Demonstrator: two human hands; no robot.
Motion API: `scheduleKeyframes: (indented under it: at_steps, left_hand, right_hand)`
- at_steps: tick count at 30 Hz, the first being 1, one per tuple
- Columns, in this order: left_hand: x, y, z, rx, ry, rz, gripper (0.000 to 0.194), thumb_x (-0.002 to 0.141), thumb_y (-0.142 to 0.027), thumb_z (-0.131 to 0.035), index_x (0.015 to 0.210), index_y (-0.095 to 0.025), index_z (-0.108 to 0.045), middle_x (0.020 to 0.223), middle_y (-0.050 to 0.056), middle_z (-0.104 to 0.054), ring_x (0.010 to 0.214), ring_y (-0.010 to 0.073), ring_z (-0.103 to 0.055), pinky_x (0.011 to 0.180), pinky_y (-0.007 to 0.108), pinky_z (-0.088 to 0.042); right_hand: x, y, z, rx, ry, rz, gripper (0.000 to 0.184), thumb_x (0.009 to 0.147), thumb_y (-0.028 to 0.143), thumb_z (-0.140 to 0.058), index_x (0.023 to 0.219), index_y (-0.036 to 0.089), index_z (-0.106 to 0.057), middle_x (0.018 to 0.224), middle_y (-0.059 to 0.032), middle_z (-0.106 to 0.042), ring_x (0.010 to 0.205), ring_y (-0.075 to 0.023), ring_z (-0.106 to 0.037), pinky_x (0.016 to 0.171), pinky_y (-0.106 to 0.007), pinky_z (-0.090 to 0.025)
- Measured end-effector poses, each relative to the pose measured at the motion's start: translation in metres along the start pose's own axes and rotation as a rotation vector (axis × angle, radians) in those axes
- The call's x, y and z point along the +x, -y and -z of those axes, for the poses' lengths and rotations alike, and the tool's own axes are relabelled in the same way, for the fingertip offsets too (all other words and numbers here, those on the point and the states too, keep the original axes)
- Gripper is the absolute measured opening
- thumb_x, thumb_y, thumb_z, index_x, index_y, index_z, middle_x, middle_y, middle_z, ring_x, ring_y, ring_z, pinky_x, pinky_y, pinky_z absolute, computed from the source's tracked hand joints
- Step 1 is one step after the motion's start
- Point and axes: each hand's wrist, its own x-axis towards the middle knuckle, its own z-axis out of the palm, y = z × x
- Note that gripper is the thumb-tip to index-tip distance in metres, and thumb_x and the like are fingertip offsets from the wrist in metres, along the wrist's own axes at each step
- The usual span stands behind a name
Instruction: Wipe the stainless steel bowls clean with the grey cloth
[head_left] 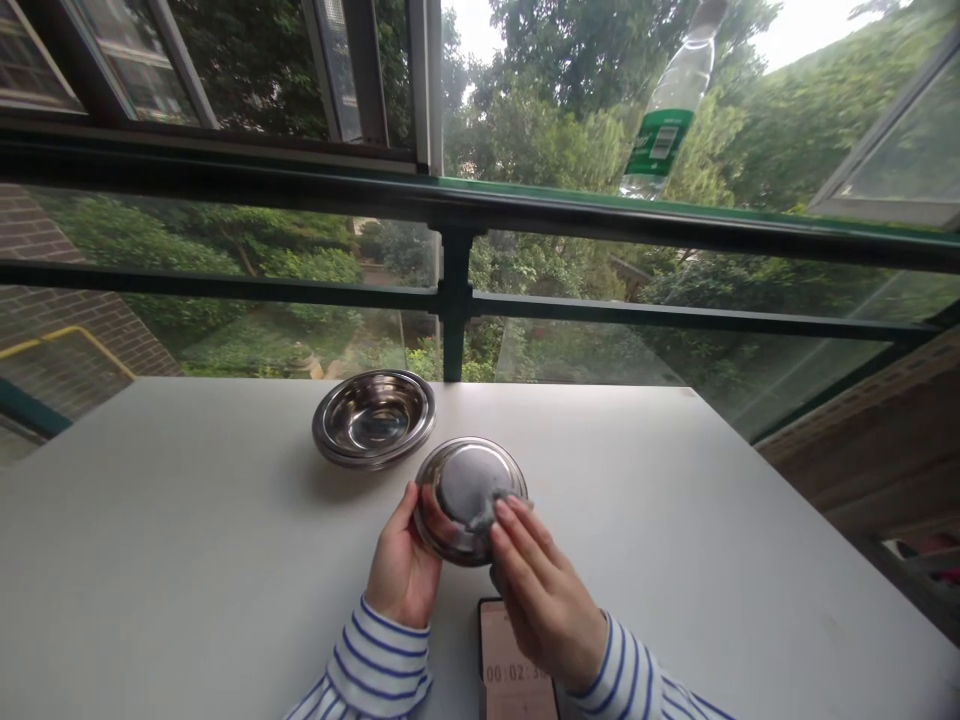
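My left hand (406, 568) grips the rim of a shiny metal bowl (466, 480), tilted so that its underside faces me. Pressed against the bowl's lower right is a grey cloth (487, 512), mostly hidden under the fingers of my right hand (547, 590). Beyond the left side of that bowl, a stack of metal bowls (375, 418) stands upright on the white table (225, 560). Below my hands lies a phone (517, 672) with a timer on its screen, partly covered by my right hand.
A dark green railing (452, 300) runs along the table's far edge, with glass panels and trees behind it. On its top bar stands a clear plastic bottle (661, 135) with a green label. A brown panel (862, 480) is at the right.
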Motion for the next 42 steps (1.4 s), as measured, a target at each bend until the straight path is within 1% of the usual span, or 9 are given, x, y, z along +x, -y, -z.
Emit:
scheduleKeyframes:
  at_steps: [5,12,15,18,25,30,34,39,42]
  left_hand:
    - [-0.002,0.001,-0.003,-0.022,-0.014,0.024,0.021,0.084,-0.006,-0.045,0.076,-0.008,-0.064,0.065,0.006,-0.07,0.053,0.0087,-0.064,0.054,0.015,-0.054]
    - [-0.008,0.009,-0.004,0.064,0.022,0.064,0.02,0.084,-0.014,-0.048,0.078,-0.008,-0.065,0.068,0.008,-0.071,0.06,0.0125,-0.066,0.059,0.02,-0.055]
    - [-0.01,0.01,-0.003,0.125,0.096,0.154,0.021,0.083,-0.02,-0.05,0.083,-0.007,-0.066,0.071,0.01,-0.071,0.064,0.0159,-0.067,0.061,0.025,-0.056]
    - [-0.012,0.009,-0.002,0.111,0.159,0.229,0.022,0.083,-0.022,-0.051,0.083,-0.007,-0.066,0.072,0.01,-0.071,0.065,0.0144,-0.067,0.063,0.022,-0.055]
    - [-0.013,0.013,-0.003,0.137,0.169,0.116,0.018,0.08,-0.02,-0.054,0.086,-0.009,-0.067,0.078,0.009,-0.072,0.067,0.015,-0.067,0.065,0.023,-0.055]
    - [-0.015,0.021,0.001,0.204,0.284,-0.002,0.016,0.077,-0.018,-0.059,0.086,-0.009,-0.069,0.082,0.01,-0.071,0.078,0.0177,-0.066,0.072,0.025,-0.053]
    - [-0.017,0.022,0.002,0.294,0.346,-0.048,0.015,0.074,-0.019,-0.063,0.085,-0.012,-0.069,0.076,0.007,-0.071,0.074,0.0175,-0.066,0.067,0.024,-0.053]
    - [-0.018,0.022,0.002,0.318,0.373,-0.071,0.012,0.073,-0.021,-0.064,0.078,-0.012,-0.07,0.072,0.006,-0.071,0.073,0.0168,-0.066,0.063,0.022,-0.051]
    - [-0.018,0.022,0.003,0.362,0.395,-0.053,0.014,0.074,-0.022,-0.063,0.083,-0.013,-0.07,0.073,0.005,-0.071,0.073,0.0163,-0.065,0.064,0.022,-0.051]
  right_hand:
    - [0.005,-0.013,0.011,-0.201,0.175,0.291,0.041,0.086,0.01,-0.041,0.126,0.011,-0.045,0.134,-0.0083,-0.041,0.127,-0.0273,-0.03,0.101,-0.045,-0.037]
    - [0.009,-0.009,0.019,-0.259,0.221,0.414,0.034,0.088,0.013,-0.039,0.119,0.011,-0.052,0.13,-0.006,-0.047,0.124,-0.0235,-0.037,0.098,-0.039,-0.042]
    - [0.023,0.001,0.014,-0.27,0.22,0.385,0.034,0.088,0.013,-0.037,0.118,0.009,-0.054,0.128,-0.0075,-0.049,0.123,-0.0241,-0.039,0.097,-0.04,-0.043]
    - [0.034,0.008,0.011,-0.279,0.209,0.32,0.036,0.088,0.014,-0.035,0.12,0.007,-0.052,0.127,-0.0094,-0.049,0.122,-0.0264,-0.039,0.099,-0.042,-0.041]
    - [0.029,0.009,0.014,-0.241,0.18,0.28,0.036,0.087,0.011,-0.036,0.119,0.006,-0.052,0.126,-0.0088,-0.051,0.123,-0.0262,-0.038,0.1,-0.043,-0.038]
    - [0.046,-0.001,0.018,-0.088,0.197,0.009,0.042,0.083,0.015,-0.038,0.122,0.004,-0.048,0.128,-0.0139,-0.049,0.123,-0.0265,-0.037,0.1,-0.045,-0.037]
    - [0.053,-0.008,0.021,0.024,0.128,-0.201,0.044,0.08,0.011,-0.036,0.123,0.006,-0.045,0.126,-0.0153,-0.049,0.121,-0.0224,-0.041,0.1,-0.041,-0.039]
    - [0.039,0.001,0.022,0.042,0.211,0.011,0.05,0.077,0.012,-0.041,0.127,0.006,-0.041,0.13,-0.0136,-0.046,0.128,-0.0259,-0.029,0.104,-0.047,-0.031]
    - [0.042,-0.008,0.023,0.073,0.14,-0.092,0.045,0.078,0.012,-0.039,0.122,0.006,-0.046,0.127,-0.0142,-0.048,0.124,-0.0246,-0.036,0.102,-0.045,-0.034]
